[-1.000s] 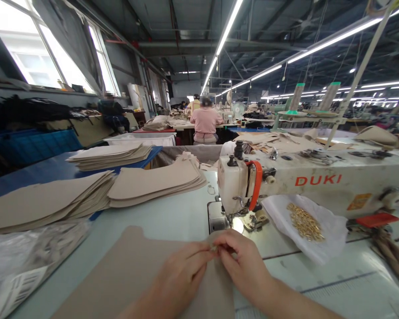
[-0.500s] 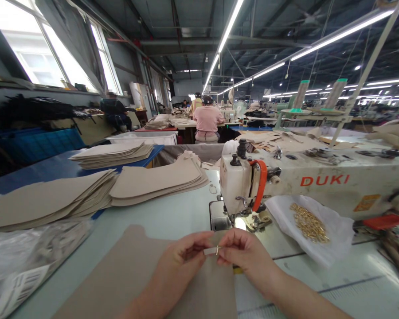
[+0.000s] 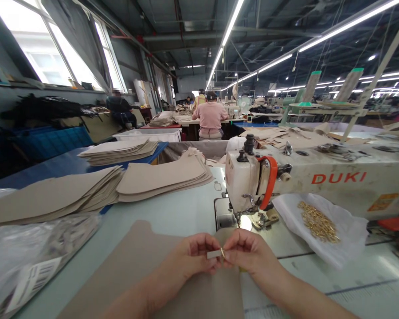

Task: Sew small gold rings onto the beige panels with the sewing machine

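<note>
Up close, head view, near edge, centre. Left hand [image 3: 191, 256] and right hand [image 3: 249, 251] meet fingertip to fingertip just above a beige fabric panel [image 3: 142, 266] that lies flat on the counter [image 3: 179, 212].

Between the hands is a small pale strip [image 3: 213, 254], held clear of the panel.
- Long axis runs left to right, close to level.
- Left end sits in the left hand and right end points at the right hand.
- Left fingers [image 3: 204, 244] pinch the strip between thumb and forefinger, the rest curled in.
- A small gold ring [image 3: 222, 252] sits at the strip's right end.
- Right fingers [image 3: 231, 243] are pressed together on the ring, the others folded under.
- Whether the ring is threaded onto the strip I cannot tell, as it is too small.

Just beyond the hands is the needle end of a white sewing machine [image 3: 246, 181], lettered DUKI in red, its body running off to the right. Under its arm, right of the needle, a white sheet [image 3: 349, 235] carries a heap of gold rings [image 3: 318, 221].

Far left of the machine are stacks of cut beige pieces [image 3: 162, 175], fanned, with more stacks further left. At the near left corner is a clear plastic bag [image 3: 36, 252] with a printed label.

Far centre, a person in a pink top [image 3: 211, 116] sits at another counter with their back turned.
</note>
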Demonstrator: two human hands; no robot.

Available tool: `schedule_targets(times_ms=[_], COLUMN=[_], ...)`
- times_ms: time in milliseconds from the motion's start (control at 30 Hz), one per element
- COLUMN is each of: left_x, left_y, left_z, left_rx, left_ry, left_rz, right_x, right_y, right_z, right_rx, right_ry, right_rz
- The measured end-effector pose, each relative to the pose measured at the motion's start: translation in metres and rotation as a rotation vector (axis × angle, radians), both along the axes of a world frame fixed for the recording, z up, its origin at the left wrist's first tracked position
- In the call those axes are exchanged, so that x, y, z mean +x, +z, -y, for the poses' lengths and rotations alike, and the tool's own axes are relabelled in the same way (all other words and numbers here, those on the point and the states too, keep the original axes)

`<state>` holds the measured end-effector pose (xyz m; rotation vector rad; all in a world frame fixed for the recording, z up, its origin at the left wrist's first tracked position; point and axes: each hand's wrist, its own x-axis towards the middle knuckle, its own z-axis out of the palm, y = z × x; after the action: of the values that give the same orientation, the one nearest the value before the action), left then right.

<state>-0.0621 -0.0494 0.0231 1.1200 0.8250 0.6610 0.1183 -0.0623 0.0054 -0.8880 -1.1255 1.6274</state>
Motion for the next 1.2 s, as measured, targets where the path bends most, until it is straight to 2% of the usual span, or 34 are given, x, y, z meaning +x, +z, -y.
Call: schedule_targets(times_ms=[100,200,400,500,667,733,833,933,1200], left_x=[0.003,0.006,0.008,0.007,0.006,0.005,0.004,0.003,0.008], left_y=[0.009,0.011,0.007,0.001,-0.008,-0.007,-0.006,-0.007,-0.009], left_z=[0.004,0.006,0.005,0.003,0.004,0.005,0.005,0.005,0.005], left_rx=[-0.076,-0.103,-0.005,0.100,0.322,0.364,0.373,0.355,0.351], left_ry=[0.032,0.048,0.053,0.063,0.142,0.157,0.147,0.135,0.236], left_rz=[-0.001,-0.013,-0.088,-0.166,-0.331,-0.388,-0.420,-0.371,-0.110], right_x=[0.002,0.002,0.000,-0.001,-0.005,-0.005,-0.001,0.004,0.001], right_y=[0.003,0.002,0.000,0.004,0.013,0.013,0.008,0.004,0.003], right_z=[0.002,0.003,0.005,0.012,0.023,0.024,0.022,0.020,0.016], right_rx=[0.004,0.012,0.054,0.164,0.395,0.466,0.601,0.668,0.732], right_ry=[0.013,0.039,0.094,0.063,-0.075,-0.093,-0.074,-0.079,-0.200], right_rz=[-0.004,0.012,0.046,0.165,0.608,0.677,0.653,0.598,0.509])
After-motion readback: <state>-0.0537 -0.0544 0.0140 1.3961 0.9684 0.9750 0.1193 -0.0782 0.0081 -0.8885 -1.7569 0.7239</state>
